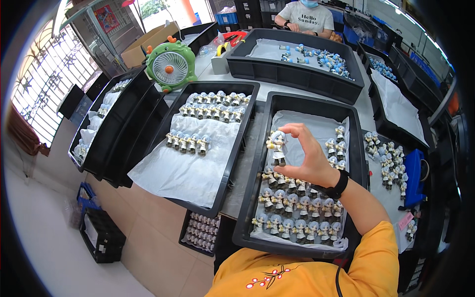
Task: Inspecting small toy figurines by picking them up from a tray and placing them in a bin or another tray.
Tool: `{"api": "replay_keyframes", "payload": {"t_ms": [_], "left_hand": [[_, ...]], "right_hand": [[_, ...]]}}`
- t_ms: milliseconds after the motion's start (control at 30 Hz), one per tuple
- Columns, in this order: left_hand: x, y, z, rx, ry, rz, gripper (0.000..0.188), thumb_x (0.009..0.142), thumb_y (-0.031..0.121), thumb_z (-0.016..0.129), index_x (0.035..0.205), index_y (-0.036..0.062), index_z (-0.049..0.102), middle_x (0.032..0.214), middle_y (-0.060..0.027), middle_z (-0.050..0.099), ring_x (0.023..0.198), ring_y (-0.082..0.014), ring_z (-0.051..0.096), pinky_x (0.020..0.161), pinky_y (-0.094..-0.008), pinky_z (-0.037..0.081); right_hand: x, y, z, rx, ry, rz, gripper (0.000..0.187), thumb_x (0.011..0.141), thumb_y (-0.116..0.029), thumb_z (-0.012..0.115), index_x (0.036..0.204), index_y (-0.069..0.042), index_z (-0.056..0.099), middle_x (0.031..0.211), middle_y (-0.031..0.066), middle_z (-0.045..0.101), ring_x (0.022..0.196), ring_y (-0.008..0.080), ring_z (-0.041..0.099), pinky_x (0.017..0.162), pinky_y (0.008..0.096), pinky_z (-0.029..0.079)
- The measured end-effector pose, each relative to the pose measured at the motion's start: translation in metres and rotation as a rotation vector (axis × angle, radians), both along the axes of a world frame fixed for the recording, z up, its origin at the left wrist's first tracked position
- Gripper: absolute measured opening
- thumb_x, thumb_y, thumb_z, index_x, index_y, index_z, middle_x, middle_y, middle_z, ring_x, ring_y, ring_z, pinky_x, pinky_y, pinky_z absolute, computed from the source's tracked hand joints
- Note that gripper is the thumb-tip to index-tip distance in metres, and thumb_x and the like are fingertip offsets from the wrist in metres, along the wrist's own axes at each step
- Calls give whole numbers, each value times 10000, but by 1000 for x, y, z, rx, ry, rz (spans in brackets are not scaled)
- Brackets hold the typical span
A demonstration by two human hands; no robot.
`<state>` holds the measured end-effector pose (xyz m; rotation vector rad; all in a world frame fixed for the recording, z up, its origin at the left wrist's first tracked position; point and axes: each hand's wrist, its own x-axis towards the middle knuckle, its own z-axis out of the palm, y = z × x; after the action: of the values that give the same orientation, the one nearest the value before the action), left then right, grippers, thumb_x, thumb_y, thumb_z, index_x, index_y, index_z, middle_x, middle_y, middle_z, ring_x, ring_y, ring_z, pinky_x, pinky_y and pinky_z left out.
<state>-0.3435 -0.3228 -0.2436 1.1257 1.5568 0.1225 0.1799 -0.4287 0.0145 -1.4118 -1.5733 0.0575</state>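
My right hand (312, 157) pinches a small figurine (278, 148) between thumb and index finger. It is upright, with pale hair, a white outfit and dark legs. The hand is raised over a black tray (240, 218) in front of me. Rows of similar figurines (303, 207) lie on white paper in that tray's near part, with several more along its right side. My left hand is not in view.
Left of it, a second black tray (250, 106) holds figurines on paper. Stacked trays (116, 143) and a green fan (170, 67) stand further left. A large tray (292, 74) of blue-haired pieces is at the back, with a seated person (307, 20) behind. Loose figurines (388, 161) lie right.
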Motion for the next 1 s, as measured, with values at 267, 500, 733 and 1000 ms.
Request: {"api": "replay_keyframes", "payload": {"t_ms": [267,500,733,1000], "left_hand": [[146,92,140,317,-322,-100,186,940,216,521,999,48,573,791,-68,607,634,-150,575,542,-278,455],[163,94,115,250,-338,-99,196,939,224,519,1002,47,574,794,-71,610,641,-155,579,549,-286,459],[167,92,110,238,-340,-109,205,938,232,516,1004,47,575,796,-74,613,647,-161,584,556,-294,462],[169,90,110,229,-329,-120,217,938,241,513,1007,46,577,799,-76,617,655,-167,589,564,-303,466]], "right_hand": [[-2,2,-5,-44,-10,8,714,640,-169,829,1243,-43,469,1216,106,492,1130,241,493,983,335,378],[-1,1,-2,-45,12,6,666,654,-197,812,1210,-40,480,1201,135,504,1140,299,494,987,368,385],[0,-1,2,-38,6,12,674,652,-202,813,1214,-38,479,1195,138,499,1142,298,492,991,367,381],[2,-3,5,-11,-3,11,688,649,-203,815,1224,-44,473,1196,141,494,1149,301,486,995,377,378]]}}
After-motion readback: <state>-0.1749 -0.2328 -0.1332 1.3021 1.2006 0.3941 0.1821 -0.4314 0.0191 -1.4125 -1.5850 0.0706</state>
